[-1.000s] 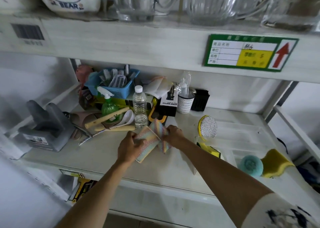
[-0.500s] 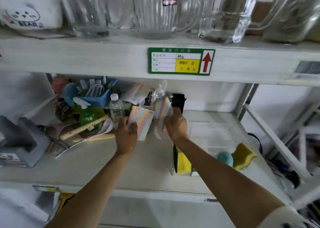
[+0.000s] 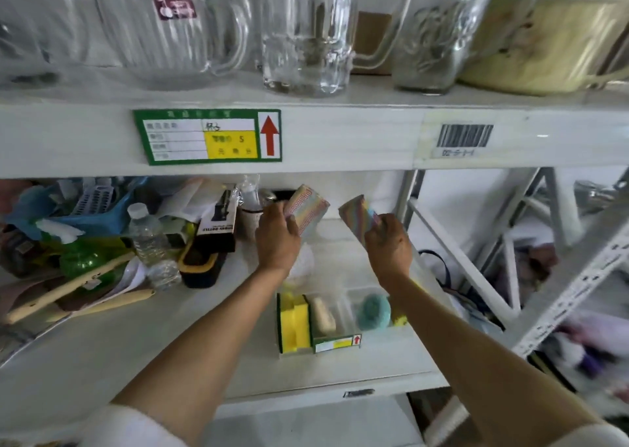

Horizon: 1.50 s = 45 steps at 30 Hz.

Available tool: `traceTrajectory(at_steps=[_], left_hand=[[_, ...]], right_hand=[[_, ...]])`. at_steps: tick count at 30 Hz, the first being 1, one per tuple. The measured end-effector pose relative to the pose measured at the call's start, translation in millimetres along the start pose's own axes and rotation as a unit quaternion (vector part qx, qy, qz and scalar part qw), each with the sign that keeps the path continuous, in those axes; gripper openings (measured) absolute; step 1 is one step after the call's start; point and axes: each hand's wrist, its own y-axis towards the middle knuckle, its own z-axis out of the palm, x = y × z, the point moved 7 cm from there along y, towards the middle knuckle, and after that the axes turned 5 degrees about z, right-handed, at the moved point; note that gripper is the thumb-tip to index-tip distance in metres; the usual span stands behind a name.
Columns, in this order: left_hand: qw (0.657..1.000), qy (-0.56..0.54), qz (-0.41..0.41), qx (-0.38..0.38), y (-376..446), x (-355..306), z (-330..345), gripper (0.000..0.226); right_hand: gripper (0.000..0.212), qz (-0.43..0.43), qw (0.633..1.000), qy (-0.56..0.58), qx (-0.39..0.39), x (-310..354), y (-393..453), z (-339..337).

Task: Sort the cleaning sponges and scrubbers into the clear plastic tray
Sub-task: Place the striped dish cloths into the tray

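while the two striped pads sat close together half a second ago, almost overlapping in front of the person's hands, they are now well apart, with a clear gap of shelf wall showing between them. both hands have also travelled to the right and now hang above the clear plastic tray [image 3: 347, 297] rather than left of it, and the view has swung so that the barcode label [image 3: 465, 136] on the upper shelf edge shows.

the left hand [image 3: 277, 239] is raised with its back toward the camera, fingers curled around the lower end of the pink-striped scrubbing pad [image 3: 308, 210], which stands tilted up and to the right above the knuckles. the right hand [image 3: 388, 242] mirrors it, fingers clenched on the bottom of the rainbow-striped scrubbing pad [image 3: 355, 217], which leans up and to the left. both forearms reach forward from the bottom of the view, the left one crossing the bare shelf [image 3: 136, 337], the right one passing over the tray's right side.

below the hands, the tray rests on the shelf. a yellow and green sponge [image 3: 294, 322] stands on edge in its left compartment, a pale beige sponge [image 3: 323, 315] lies just beside it, and a teal round scrubber [image 3: 373, 312] sits in the right compartment, next to a bit of yellow sponge partly hidden by the right forearm. a white mesh scrubber [image 3: 303, 263] lies under the left wrist.
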Motion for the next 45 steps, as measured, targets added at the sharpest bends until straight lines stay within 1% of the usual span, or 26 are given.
traceTrajectory(at_steps=[3,6,8,10,14,19,21,25,29,32,36,40,45], left_hand=[[1.0,0.018,0.006,0.02,10.0,-13.9,21.5,0.027],[0.998,0.035,0.024,0.04,21.0,-20.7,39.6,0.023],[0.996,0.046,0.019,0.072,27.4,-21.6,54.0,0.024],[0.99,0.048,0.025,0.127,29.6,-22.8,71.6,0.026],[0.971,0.021,0.031,0.238,21.7,-25.2,101.6,0.026],[0.95,0.043,0.03,0.308,9.0,-21.2,121.1,0.029],[0.943,0.063,0.036,0.324,5.6,-19.0,127.4,0.027],[0.939,0.083,0.04,0.332,3.3,-16.8,134.3,0.023],[0.941,0.082,0.048,0.324,1.6,-14.1,137.5,0.025],[0.942,0.089,0.06,0.319,1.5,-9.3,138.8,0.029],[0.938,0.129,0.071,0.315,0.0,-7.7,136.5,0.036],[0.935,0.143,0.083,0.314,-1.1,-8.3,134.2,0.042],[0.95,0.113,0.096,0.276,1.1,-10.0,120.3,0.043]], right_hand=[[0.04,-0.053,0.995,-0.077,0.032,-5.8,9.1,-7.0],[0.033,-0.121,0.977,-0.159,0.072,-9.1,16.2,-2.0],[0.028,-0.161,0.961,-0.203,0.098,-13.1,19.4,4.3],[0.027,-0.189,0.947,-0.232,0.12,-15.5,20.8,9.7],[0.031,-0.19,0.933,-0.256,0.168,-22.0,24.9,17.2],[0.036,-0.173,0.918,-0.293,0.206,-31.1,29.2,30.6],[0.036,-0.157,0.922,-0.281,0.213,-34.5,30.3,37.1],[0.036,-0.142,0.922,-0.277,0.231,-41.0,28.6,48.1],[0.038,-0.129,0.925,-0.27,0.234,-46.6,28.8,51.1],[0.041,-0.128,0.926,-0.263,0.239,-49.1,29.0,51.0],[0.047,-0.133,0.925,-0.256,0.247,-48.4,27.7,51.8],[0.058,-0.143,0.921,-0.266,0.244,-46.0,24.8,51.9],[0.064,-0.167,0.922,-0.278,0.213,-41.7,23.5,48.2]])
